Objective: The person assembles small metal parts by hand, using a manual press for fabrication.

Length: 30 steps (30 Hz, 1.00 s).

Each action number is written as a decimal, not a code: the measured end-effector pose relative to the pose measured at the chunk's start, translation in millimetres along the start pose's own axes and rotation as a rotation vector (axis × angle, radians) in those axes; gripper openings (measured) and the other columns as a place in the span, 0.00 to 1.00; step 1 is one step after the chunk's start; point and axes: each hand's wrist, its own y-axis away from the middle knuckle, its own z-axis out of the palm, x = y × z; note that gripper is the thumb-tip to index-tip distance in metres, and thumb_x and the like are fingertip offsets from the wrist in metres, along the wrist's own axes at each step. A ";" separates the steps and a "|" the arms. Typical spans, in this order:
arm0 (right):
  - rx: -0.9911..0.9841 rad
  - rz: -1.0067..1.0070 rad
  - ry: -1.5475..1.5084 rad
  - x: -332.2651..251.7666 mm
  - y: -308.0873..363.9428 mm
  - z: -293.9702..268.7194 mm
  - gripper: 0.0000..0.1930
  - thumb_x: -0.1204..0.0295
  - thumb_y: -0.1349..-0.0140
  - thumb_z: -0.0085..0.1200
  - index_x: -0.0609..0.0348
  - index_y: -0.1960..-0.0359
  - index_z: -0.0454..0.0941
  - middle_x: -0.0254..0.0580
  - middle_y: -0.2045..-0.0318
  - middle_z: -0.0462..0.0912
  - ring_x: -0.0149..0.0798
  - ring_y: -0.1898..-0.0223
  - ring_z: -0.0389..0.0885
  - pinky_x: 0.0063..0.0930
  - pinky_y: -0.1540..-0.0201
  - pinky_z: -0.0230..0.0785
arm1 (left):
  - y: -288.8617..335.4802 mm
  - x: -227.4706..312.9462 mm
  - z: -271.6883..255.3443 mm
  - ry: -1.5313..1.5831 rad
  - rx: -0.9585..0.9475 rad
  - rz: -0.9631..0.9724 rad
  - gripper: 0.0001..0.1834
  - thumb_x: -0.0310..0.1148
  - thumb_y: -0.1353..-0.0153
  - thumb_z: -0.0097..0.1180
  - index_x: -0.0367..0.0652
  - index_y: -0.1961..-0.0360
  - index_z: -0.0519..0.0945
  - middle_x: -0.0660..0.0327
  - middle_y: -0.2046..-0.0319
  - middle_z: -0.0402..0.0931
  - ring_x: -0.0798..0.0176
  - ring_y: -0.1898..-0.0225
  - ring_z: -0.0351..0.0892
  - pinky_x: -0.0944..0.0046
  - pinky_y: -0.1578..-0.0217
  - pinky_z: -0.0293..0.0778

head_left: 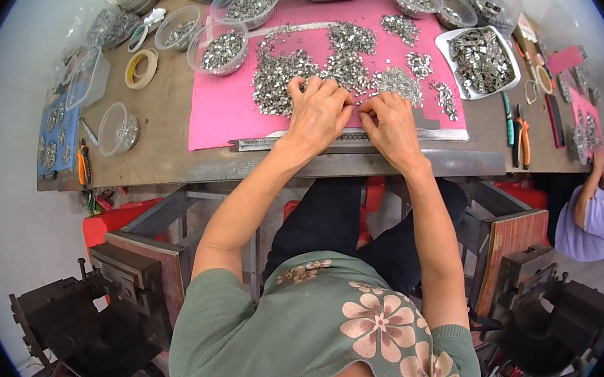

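My left hand [318, 115] is over the front of a pink mat [210, 118], its fingers curled and thumb and forefinger pinched together. Close beside it, my right hand [393, 128] is pinched the same way, fingertips facing the left ones. Whatever is between the fingertips is too small to make out. Just beyond both hands, small shiny metal pieces [280, 77] are spread in loose heaps, the left fingers touching the heap's near edge. Below my wrists, a long narrow metal rail [263, 143] lies along the mat's front edge, partly covered by my hands.
Clear plastic tubs [221, 48] of metal pieces stand at the back left, and a white tray [480, 60] of darker pieces at the right. Orange-handled pliers [524, 143] lie right of the mat. A tape roll [141, 69] lies left. Another person [593, 220] sits at far right.
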 end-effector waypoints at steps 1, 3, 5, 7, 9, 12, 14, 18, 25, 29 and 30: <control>-0.001 0.002 -0.001 0.0 0.8 -1.2 0.04 0.74 0.42 0.63 0.57 0.66 0.84 0.40 0.67 0.78 0.45 0.60 0.76 0.41 0.54 0.64 | -0.7 0.1 -2.3 0.007 -0.008 0.014 0.06 0.35 0.42 0.68 0.49 0.66 0.85 0.67 0.68 0.78 0.60 0.58 0.75 0.48 0.44 0.57; -0.013 0.028 -0.097 -0.6 4.0 -6.2 0.04 0.76 0.43 0.63 0.59 0.67 0.82 0.38 0.68 0.78 0.43 0.61 0.76 0.38 0.55 0.63 | 4.9 4.1 -15.2 0.074 -0.020 -0.005 0.06 0.34 0.43 0.68 0.48 0.66 0.85 0.67 0.68 0.78 0.61 0.58 0.76 0.49 0.44 0.57; -0.024 0.014 -0.152 -8.0 8.6 -15.1 0.04 0.76 0.43 0.63 0.59 0.67 0.81 0.38 0.68 0.79 0.43 0.61 0.76 0.38 0.55 0.63 | 17.2 7.7 -25.0 0.138 -0.031 -0.028 0.06 0.34 0.43 0.68 0.48 0.66 0.85 0.67 0.68 0.79 0.61 0.58 0.76 0.50 0.44 0.57; -0.035 0.002 -0.206 -14.1 15.7 -18.2 0.05 0.77 0.44 0.64 0.59 0.66 0.81 0.38 0.67 0.79 0.42 0.61 0.77 0.37 0.54 0.64 | 29.5 12.1 -30.0 0.245 -0.018 -0.040 0.06 0.33 0.45 0.68 0.48 0.67 0.84 0.66 0.69 0.75 0.60 0.61 0.74 0.49 0.45 0.58; -0.032 -0.048 -0.239 -19.4 19.8 -17.6 0.06 0.77 0.45 0.65 0.59 0.65 0.81 0.38 0.67 0.79 0.42 0.61 0.77 0.37 0.54 0.64 | 35.8 16.3 -29.3 0.242 -0.009 -0.036 0.06 0.32 0.45 0.68 0.48 0.66 0.84 0.66 0.69 0.75 0.60 0.61 0.74 0.50 0.45 0.58; -0.032 -0.029 -0.195 -22.7 24.0 -13.8 0.07 0.77 0.44 0.65 0.59 0.65 0.81 0.38 0.66 0.79 0.42 0.61 0.77 0.37 0.54 0.64 | 40.6 17.7 -26.1 0.240 0.009 -0.033 0.07 0.32 0.45 0.68 0.48 0.66 0.84 0.67 0.69 0.75 0.60 0.60 0.75 0.50 0.45 0.58; -0.037 -0.037 -0.200 -22.4 25.0 -11.5 0.07 0.77 0.44 0.65 0.59 0.64 0.81 0.39 0.66 0.79 0.42 0.61 0.77 0.37 0.54 0.64 | 42.4 17.2 -25.9 0.223 0.011 -0.029 0.07 0.32 0.45 0.68 0.47 0.65 0.84 0.66 0.68 0.76 0.61 0.60 0.75 0.50 0.45 0.59; -0.056 -0.045 -0.260 -20.7 22.5 -15.0 0.07 0.77 0.42 0.64 0.59 0.62 0.82 0.40 0.67 0.79 0.43 0.61 0.78 0.37 0.55 0.65 | 44.0 16.8 -26.0 0.226 0.020 -0.024 0.07 0.32 0.45 0.68 0.47 0.65 0.84 0.66 0.67 0.76 0.61 0.60 0.75 0.50 0.44 0.59; 0.042 0.081 -0.029 9.3 -4.3 -0.6 0.04 0.74 0.40 0.62 0.58 0.63 0.83 0.40 0.66 0.79 0.45 0.59 0.78 0.41 0.53 0.65 | 42.8 17.0 -27.2 0.278 -0.007 -0.023 0.07 0.30 0.43 0.66 0.46 0.63 0.84 0.64 0.68 0.77 0.61 0.61 0.76 0.50 0.43 0.59; 0.037 0.053 -0.002 9.4 -4.6 -1.2 0.04 0.74 0.40 0.62 0.58 0.65 0.83 0.40 0.67 0.79 0.45 0.59 0.78 0.41 0.53 0.64 | 42.9 16.6 -23.7 0.284 0.027 -0.009 0.07 0.29 0.42 0.67 0.44 0.62 0.83 0.63 0.68 0.78 0.59 0.61 0.76 0.53 0.45 0.61; 0.031 0.029 -0.054 3.1 -0.3 -4.9 0.03 0.74 0.40 0.62 0.59 0.65 0.82 0.39 0.68 0.79 0.45 0.60 0.78 0.40 0.53 0.64 | 44.1 15.6 -23.1 0.282 0.028 -0.013 0.07 0.29 0.42 0.67 0.44 0.62 0.83 0.63 0.68 0.78 0.59 0.61 0.76 0.53 0.45 0.61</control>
